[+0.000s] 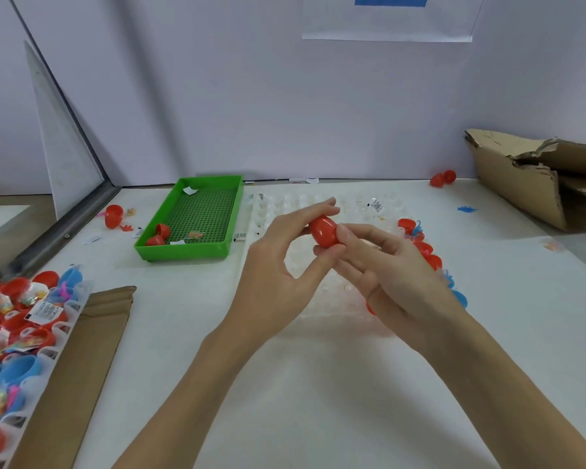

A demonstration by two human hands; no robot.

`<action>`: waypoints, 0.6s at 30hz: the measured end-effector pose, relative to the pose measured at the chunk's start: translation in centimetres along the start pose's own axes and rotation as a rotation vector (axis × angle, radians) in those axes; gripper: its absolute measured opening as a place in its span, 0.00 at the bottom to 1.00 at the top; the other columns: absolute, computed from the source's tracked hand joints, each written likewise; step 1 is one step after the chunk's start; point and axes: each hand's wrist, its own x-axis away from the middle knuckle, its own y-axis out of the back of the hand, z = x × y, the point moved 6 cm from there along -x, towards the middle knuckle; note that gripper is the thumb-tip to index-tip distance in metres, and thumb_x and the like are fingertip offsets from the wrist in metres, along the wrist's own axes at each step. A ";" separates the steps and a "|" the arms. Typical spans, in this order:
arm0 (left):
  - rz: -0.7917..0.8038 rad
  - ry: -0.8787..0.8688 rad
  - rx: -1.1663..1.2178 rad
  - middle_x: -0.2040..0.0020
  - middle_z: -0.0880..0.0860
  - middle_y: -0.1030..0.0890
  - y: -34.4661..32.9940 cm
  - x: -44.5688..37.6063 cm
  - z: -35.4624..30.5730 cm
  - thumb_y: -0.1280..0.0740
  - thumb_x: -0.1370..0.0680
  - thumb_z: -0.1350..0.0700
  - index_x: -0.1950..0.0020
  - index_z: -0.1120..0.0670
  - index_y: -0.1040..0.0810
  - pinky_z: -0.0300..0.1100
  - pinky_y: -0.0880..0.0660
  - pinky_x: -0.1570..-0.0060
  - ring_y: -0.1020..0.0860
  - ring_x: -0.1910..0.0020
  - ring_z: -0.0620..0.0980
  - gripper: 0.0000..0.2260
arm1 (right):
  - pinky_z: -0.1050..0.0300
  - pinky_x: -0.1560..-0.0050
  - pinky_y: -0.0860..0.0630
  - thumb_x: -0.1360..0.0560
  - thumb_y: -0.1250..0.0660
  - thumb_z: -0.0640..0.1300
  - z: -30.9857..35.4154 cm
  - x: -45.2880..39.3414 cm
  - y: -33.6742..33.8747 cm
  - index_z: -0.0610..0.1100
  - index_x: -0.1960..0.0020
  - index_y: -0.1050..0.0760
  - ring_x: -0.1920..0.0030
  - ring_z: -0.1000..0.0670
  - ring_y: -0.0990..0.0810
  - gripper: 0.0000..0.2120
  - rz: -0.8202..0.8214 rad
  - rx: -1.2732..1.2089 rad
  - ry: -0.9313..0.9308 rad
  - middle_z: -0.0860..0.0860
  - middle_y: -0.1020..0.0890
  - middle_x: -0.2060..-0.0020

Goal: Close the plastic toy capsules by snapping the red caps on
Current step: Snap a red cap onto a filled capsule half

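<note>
I am watching both hands meeting above the middle of the white desk [318,401], and between them they are holding a red capsule [323,230] up in the air, clear of the surface. The left hand [285,265] is pinching it, with its upper fingers [322,208] lying over the top of the capsule and its thumb pressing from below. The right hand [386,272] is gripping the same capsule from the right side, its fingers curling round the lower right part (a ring is showing on one of them). I cannot tell whether the capsule's two halves are fully snapped together. Directly under the hands a clear plastic tray [318,299] with round wells is lying on the desk, and a row of red and blue capsule pieces [427,252] is sitting along its right edge, partly hidden by the right hand. To the left a green tray [230,211] is holding a red capsule shell [158,234] and a small packet. At the far left edge another clear tray [75,299] is standing full of red and blue capsule halves with small packets in them. A torn cardboard box [521,184] is lying at the far right.
</note>
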 end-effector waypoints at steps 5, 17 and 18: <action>0.047 0.016 0.046 0.35 0.46 0.17 0.2 -0.2 -0.1 0.28 0.19 0.62 0.33 0.53 0.19 0.51 0.27 0.29 0.22 0.31 0.52 0.15 | 0.55 0.40 0.20 0.21 0.31 0.40 -0.5 0.2 -1.1 0.32 0.30 0.27 0.35 0.44 0.19 0.22 0.157 -0.201 -0.160 0.39 0.18 0.37; 0.062 -0.048 0.031 0.36 0.47 0.17 0.8 -0.3 -1.0 0.31 0.18 0.61 0.36 0.54 0.21 0.41 0.27 0.33 0.22 0.33 0.54 0.12 | 0.50 0.35 0.22 0.19 0.32 0.42 -1.3 1.0 -3.3 0.34 0.38 0.19 0.33 0.45 0.20 0.15 0.305 -0.471 -0.295 0.40 0.19 0.35; 0.049 -0.061 0.014 0.37 0.47 0.17 0.8 -0.3 -1.2 0.31 0.19 0.61 0.36 0.54 0.21 0.41 0.27 0.34 0.22 0.34 0.54 0.12 | 0.50 0.35 0.22 0.20 0.31 0.42 -1.5 1.0 -3.4 0.34 0.39 0.18 0.34 0.44 0.20 0.15 0.300 -0.504 -0.305 0.40 0.19 0.36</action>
